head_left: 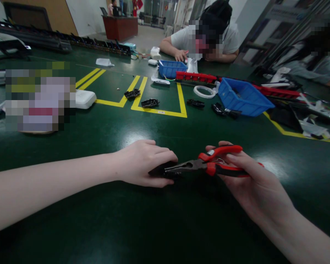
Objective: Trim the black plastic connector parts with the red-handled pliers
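My left hand grips a small black plastic part just above the green table, thumb on one side and fingers on the other. From the right, my right hand holds red-and-black needle-nose pliers by the handles. The pliers' jaws point left, and their tips meet the black part between my left thumb and fingers. Whether the tips grip anything there is too dark to tell. Several similar black parts, among them one inside a yellow tape outline, lie farther back.
Behind the black parts stand a blue bin, a smaller blue bin and a white tape roll. A long red strip runs behind them. At left lies a white box. Across the table a person leans forward.
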A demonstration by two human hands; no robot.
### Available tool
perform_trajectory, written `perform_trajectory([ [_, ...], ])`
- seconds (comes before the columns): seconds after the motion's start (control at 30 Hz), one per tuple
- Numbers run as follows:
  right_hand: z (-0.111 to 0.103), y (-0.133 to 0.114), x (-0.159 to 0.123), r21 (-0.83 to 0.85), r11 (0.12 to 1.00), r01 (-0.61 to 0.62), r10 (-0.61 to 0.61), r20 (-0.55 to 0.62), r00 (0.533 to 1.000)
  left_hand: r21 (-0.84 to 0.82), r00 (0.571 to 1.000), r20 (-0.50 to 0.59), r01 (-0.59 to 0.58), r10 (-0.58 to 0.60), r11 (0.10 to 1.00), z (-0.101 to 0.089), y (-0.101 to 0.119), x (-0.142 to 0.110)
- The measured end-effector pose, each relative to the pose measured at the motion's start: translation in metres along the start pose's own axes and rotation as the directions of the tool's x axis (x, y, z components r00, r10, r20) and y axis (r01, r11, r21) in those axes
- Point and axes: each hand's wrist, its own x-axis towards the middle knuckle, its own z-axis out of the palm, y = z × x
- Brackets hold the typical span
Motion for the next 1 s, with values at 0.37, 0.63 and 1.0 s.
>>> perform_trajectory([
  [0.37,0.0,-0.001,-0.001,-0.006,1.0,-0.005,0.005,-0.011,1.0,0.002,1.0,0.014,0.008,-0.008,1.0,0.0,-0.001,0.0],
  [0.63,0.001,0.0,-0.001,-0.012,1.0,0.0,0.0,-0.008,1.0,-0.008,1.0,-0.012,-0.004,0.004,1.0,0.001,-0.001,0.0],
  [1.0,-0.022,-0.019,0.014,-0.361,0.69,0.627,-0.664,0.03,0.747,0.001,0.999,-0.025,-0.032,0.032,0.999,0.001,-0.002,-0.001],
])
